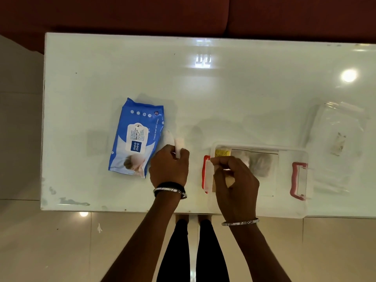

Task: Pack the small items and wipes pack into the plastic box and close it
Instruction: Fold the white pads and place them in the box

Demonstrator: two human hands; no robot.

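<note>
Wipes pack [136, 137] lies lengthwise, pointing away.

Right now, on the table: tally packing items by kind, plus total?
Wipes pack: 1, blue, lying outside the box
Plastic box: 1, open, red latches
Clear lid: 1, lying beyond the box on the right
Small white item in the left hand: 1
Small item in the right hand, over the box: 1
Total: 5, not counting indistinct contents in the box.

My glossy white bench [223, 88] mirrors a ceiling lamp at two o'clock. A dark red sofa [142, 13] sits at twelve; beige floor tiles [50, 245] shine at seven.
</note>
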